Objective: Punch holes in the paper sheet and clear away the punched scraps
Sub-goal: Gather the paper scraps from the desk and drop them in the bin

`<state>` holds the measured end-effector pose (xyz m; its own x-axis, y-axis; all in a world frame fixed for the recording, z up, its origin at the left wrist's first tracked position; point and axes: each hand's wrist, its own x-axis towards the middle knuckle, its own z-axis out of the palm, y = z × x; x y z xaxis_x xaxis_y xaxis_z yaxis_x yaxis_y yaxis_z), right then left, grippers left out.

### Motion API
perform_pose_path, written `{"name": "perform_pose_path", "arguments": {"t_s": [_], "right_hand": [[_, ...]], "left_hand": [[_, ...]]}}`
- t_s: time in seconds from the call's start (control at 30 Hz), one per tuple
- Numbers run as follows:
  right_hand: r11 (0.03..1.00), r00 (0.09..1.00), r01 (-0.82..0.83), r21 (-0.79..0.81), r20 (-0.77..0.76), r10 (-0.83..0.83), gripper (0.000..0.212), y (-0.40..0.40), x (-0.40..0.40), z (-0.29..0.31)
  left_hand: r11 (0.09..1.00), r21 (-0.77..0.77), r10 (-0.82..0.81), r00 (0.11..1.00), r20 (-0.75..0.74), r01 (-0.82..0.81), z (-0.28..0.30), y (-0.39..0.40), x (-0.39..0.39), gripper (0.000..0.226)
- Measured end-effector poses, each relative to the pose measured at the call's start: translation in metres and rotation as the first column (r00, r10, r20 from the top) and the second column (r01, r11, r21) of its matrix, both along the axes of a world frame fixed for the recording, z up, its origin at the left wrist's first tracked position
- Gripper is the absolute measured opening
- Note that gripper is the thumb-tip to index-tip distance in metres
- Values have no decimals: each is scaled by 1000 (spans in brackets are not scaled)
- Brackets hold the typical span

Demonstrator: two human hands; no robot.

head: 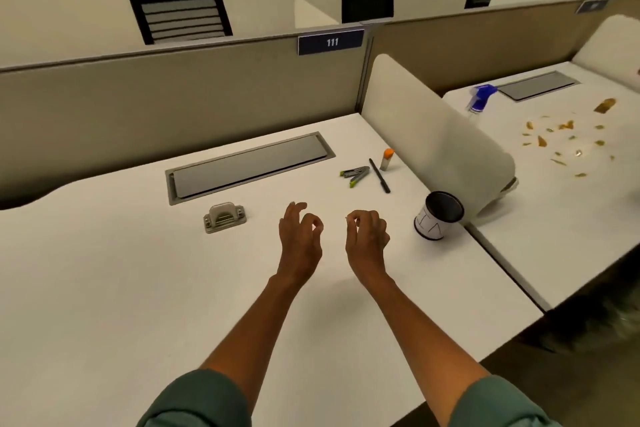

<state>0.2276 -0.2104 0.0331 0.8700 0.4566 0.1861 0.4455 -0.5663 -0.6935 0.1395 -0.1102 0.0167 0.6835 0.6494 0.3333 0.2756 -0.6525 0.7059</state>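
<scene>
While both hands pinch tiny scraps, the right hand (366,236) is held nearer the cup (438,221) than the left hand (300,234) is.

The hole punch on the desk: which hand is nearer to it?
Left. The left hand hovers just right of the hole punch; the right hand is farther right, closer to the black cup.
</scene>
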Motion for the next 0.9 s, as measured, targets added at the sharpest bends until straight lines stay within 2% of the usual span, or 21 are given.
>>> {"name": "perform_pose_path", "arguments": {"t_s": [0.23, 0.43, 0.53, 0.9], "right_hand": [[983, 983, 179, 40, 27, -181, 18, -60, 97, 11], [954, 954, 300, -9, 25, -300, 20, -101, 165, 10], [958, 959, 281, -61, 31, -280, 20, -115, 188, 4], [964, 983, 162, -213, 125, -137, 20, -121, 231, -18]], "left_hand": [[991, -16, -133, 991, -6, 133, 11, -55, 115, 10], [975, -12, -221, 975, -32, 220, 13, -87, 187, 10], [974, -46, -225, 973, -43, 223, 10, -97, 210, 11], [970, -8, -241, 962, -126, 242, 3, -106, 258, 13]]}}
